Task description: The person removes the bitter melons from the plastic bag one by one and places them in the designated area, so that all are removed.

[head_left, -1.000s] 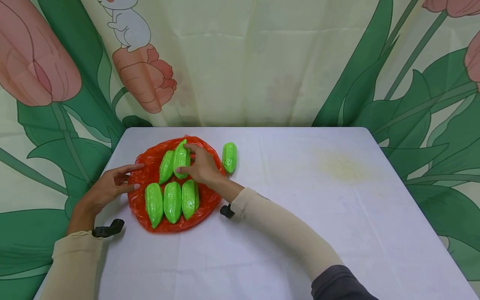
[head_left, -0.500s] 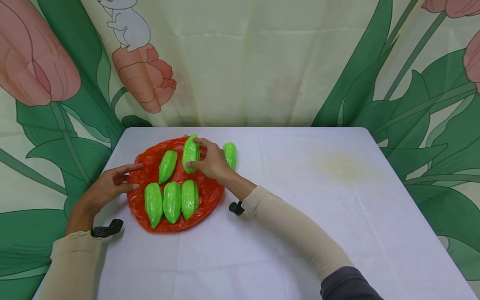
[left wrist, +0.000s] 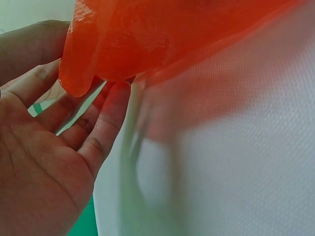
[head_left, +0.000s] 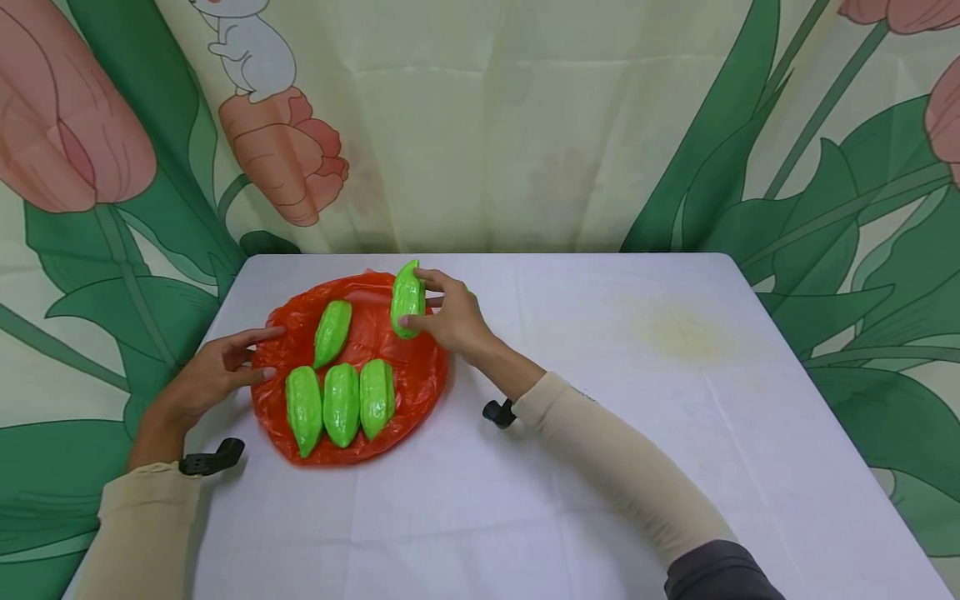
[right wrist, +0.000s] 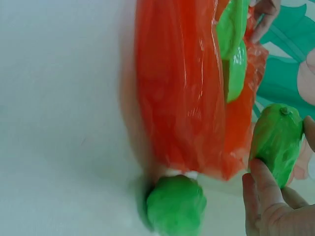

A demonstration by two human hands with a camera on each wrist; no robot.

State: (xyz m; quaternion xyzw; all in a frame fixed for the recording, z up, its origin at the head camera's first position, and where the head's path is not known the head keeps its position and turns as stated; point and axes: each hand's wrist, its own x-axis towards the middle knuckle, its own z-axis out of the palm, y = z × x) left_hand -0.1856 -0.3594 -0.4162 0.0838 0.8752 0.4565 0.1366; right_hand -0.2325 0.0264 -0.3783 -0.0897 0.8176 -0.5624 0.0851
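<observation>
My right hand (head_left: 459, 318) pinches a ridged green fruit (head_left: 407, 300) above the back right rim of a round container covered in red plastic (head_left: 423, 379). In the right wrist view the green fruit (right wrist: 278, 140) is between the thumb and fingers of this hand (right wrist: 280, 214). Several similar fruits lie in the container, three in a front row (head_left: 341, 406) and one behind them (head_left: 332, 333). At the left rim, my left hand (head_left: 210, 379) grips the red plastic (left wrist: 133, 39), with thumb and fingers on either side of the edge.
Another green fruit (right wrist: 176, 206) sits on the white-covered table (head_left: 637, 467), just outside the container; in the head view my right hand mostly hides it. A curtain with printed tulips and leaves (head_left: 487, 150) hangs behind the table's back edge.
My right hand has lifted the green fruit from beside the back one and carried it right, to above the container's back right rim. My left hand stays at the left rim.
</observation>
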